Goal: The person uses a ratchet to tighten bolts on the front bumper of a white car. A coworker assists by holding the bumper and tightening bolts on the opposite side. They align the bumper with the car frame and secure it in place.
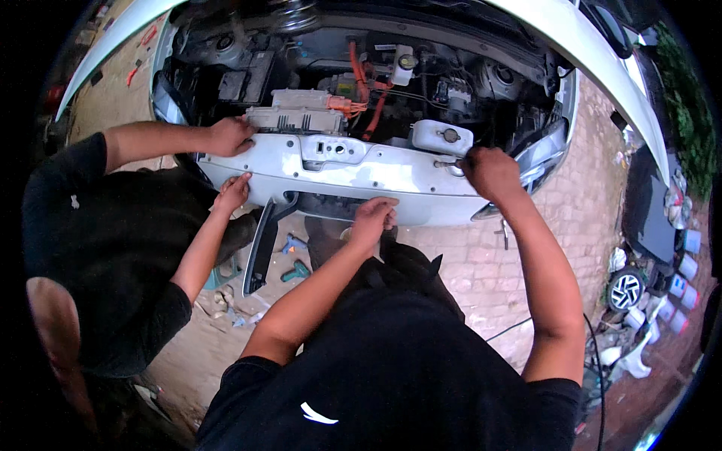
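Observation:
A white front bumper [421,180] spans the front of a car with its hood raised. My left hand [371,224] is at the bumper's lower middle edge, its fingers curled together; anything between them is too small to make out. At the bumper's upper right corner, my right hand [490,174] is closed with the knuckles up, beside the headlight [543,150]. A small shiny metal piece [445,163] shows at its fingertips, but what the fingers hold is hidden. Just behind sits a white coolant tank [442,138] with a dark cap.
At left, a co-worker's hands [232,137] rest on the bumper. A black trim strip [259,252] hangs from its front. A green power tool [296,271] and a blue tool [294,243] lie on the ground. Orange cables [359,75] run through the engine bay. A wheel [625,290] stands among buckets at right.

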A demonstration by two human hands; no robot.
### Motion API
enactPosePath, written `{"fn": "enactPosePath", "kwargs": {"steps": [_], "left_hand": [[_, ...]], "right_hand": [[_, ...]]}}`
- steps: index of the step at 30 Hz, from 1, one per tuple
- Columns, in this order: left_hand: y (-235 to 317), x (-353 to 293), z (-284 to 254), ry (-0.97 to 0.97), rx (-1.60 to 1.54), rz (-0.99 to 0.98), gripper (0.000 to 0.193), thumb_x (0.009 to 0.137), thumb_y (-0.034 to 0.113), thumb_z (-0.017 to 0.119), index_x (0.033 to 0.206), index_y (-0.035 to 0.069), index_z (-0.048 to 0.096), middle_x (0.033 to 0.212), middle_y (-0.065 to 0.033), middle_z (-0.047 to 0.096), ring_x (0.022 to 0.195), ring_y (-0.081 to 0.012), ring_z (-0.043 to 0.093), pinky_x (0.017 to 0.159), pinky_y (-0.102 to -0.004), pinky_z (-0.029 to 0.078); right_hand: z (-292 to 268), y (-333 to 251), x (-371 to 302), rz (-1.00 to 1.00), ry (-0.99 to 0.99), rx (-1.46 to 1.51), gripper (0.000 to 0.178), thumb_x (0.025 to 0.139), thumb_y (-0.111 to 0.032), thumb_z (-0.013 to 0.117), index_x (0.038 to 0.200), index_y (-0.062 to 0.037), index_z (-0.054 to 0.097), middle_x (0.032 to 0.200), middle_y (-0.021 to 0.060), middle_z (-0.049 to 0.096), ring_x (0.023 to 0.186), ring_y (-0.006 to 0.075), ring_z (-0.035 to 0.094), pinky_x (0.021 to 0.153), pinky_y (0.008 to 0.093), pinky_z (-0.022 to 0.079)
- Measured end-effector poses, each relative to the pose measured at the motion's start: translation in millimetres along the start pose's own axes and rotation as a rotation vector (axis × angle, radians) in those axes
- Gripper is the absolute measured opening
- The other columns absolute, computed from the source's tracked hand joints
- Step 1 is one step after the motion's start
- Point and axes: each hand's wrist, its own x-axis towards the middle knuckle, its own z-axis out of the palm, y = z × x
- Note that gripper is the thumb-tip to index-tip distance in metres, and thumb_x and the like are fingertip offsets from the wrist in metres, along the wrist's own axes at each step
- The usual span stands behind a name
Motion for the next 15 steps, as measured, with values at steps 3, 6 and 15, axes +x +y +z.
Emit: {"fn": "enactPosePath", "kwargs": {"steps": [3,6,15], "left_hand": [[-4,-12,-18,0.059,-0.019,-0.032,0.015,0.094,0.009,0.057,0.103,0.003,0.068,0.088,-0.0024,0.061,0.077,-0.0128,0.059,0.067,-0.0268,0.047],[-15,-9,-30,0.016,-0.08,-0.078,0.015,0.093,0.006,0.056,0.105,0.004,0.065,0.093,-0.004,0.062,0.08,-0.0131,0.06,0.068,-0.0264,0.047],[-1,-12,-6,-0.105,-0.15,-0.088,0.021,0.103,0.011,0.049,0.12,-0.001,0.055,0.114,-0.0145,0.066,0.098,-0.0238,0.065,0.087,-0.0369,0.055]], "right_hand": [[-7,-13,-1,0.017,-0.107,-0.067,0.04,0.093,-0.041,0.06,0.094,-0.0045,0.074,0.093,0.0203,0.073,0.089,0.0348,0.072,0.074,0.0468,0.058],[2,-28,-1,-0.08,0.001,-0.106,0.039,0.095,-0.041,0.059,0.102,-0.0035,0.066,0.087,0.0206,0.072,0.084,0.0367,0.072,0.07,0.0501,0.057],[-18,-33,0,0.038,-0.109,-0.126,0.037,0.094,-0.034,0.055,0.105,-0.0034,0.072,0.098,0.0167,0.075,0.092,0.0329,0.073,0.075,0.0435,0.058]]}}
